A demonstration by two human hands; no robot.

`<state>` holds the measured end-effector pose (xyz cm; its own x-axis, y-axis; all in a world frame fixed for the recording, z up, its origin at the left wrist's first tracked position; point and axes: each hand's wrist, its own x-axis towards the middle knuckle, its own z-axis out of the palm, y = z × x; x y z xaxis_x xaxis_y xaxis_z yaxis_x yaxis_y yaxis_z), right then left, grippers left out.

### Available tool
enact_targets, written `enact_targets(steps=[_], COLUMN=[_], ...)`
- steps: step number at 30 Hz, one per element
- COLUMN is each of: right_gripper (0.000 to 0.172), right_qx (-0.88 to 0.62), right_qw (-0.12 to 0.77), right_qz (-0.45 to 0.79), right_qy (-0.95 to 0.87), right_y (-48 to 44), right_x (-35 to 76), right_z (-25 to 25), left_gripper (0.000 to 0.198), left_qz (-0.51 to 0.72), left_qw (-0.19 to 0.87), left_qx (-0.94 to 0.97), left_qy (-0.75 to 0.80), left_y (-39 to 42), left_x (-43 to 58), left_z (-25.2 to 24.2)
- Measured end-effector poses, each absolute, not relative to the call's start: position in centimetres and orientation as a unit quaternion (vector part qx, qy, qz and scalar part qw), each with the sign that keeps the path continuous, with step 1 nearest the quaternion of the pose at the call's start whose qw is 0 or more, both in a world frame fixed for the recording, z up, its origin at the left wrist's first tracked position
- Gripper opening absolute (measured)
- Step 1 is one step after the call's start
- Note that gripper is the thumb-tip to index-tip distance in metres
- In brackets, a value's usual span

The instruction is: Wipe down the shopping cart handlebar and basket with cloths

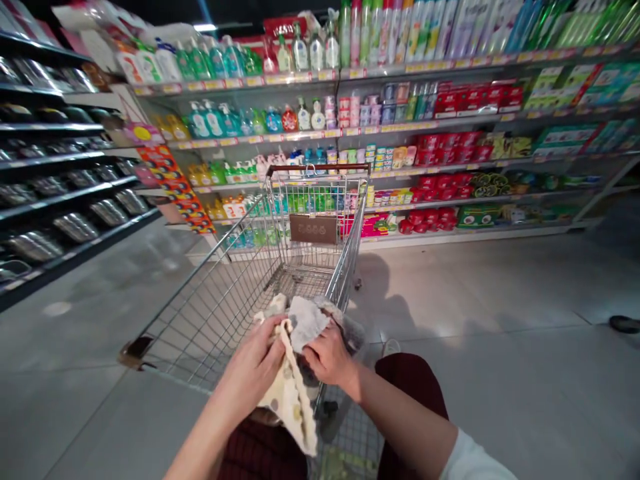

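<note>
My left hand (255,363) pinches the edge of a cream cloth bag with pale dots (290,400) that hangs down over the near end of a wire shopping cart (225,293). My right hand (327,357) is curled around the other side of the same bag, beside a crumpled white piece of fabric (307,320) at its top. Both hands are closed on the bag at the cart's near right corner. What lies inside the bag is hidden.
The cart basket points toward long shelves of bottles and boxes (380,133). Dark shelves with metal bowls (60,200) run along the left. Grey tile floor (500,333) spreads to the right, where a dark shoe (625,324) shows at the edge. My dark red trousers (415,380) are below.
</note>
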<state>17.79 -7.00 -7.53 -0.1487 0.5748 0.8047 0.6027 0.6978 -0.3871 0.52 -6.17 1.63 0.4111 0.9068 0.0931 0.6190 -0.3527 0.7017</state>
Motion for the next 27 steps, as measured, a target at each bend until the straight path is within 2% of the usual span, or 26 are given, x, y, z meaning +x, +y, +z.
enact_targets(steps=[2,5,7,11,16,21,27], right_gripper=[0.033,0.031,0.03,0.028,0.028,0.03,0.026], right_qx=[-0.391,-0.393,-0.381,-0.391,-0.466,-0.507,-0.508], right_qw=[0.487,0.449,0.434,0.396,0.434,0.427,0.447], right_qz=[-0.03,-0.035,-0.038,-0.043,-0.034,-0.07,-0.062], right_qy=[-0.78,-0.802,-0.815,-0.829,-0.771,-0.746,-0.733], right_y=[-6.7,-6.0,-5.2,-2.1,4.0,6.5,6.1], right_x=[17.7,18.3,19.2,22.5,28.1,29.4,28.1], right_z=[-8.1,-8.0,-7.6,-6.7,-5.6,-5.7,-6.7], left_gripper=[0.044,0.036,0.03,0.031,0.032,0.028,0.027], left_qz=[0.218,0.151,0.116,0.106,0.125,0.221,0.493], left_qw=[0.277,0.256,0.235,0.225,0.216,0.249,0.438], left_qx=[0.771,0.757,0.762,0.773,0.772,0.753,0.561], left_qy=[0.53,0.582,0.592,0.584,0.585,0.568,0.499], left_y=[-7.6,-8.6,-8.9,-9.1,-9.5,-9.4,-9.2], left_x=[0.3,1.1,1.7,2.1,2.6,2.9,2.7], left_z=[0.1,-1.5,-1.7,-1.5,-1.5,-1.8,-1.2])
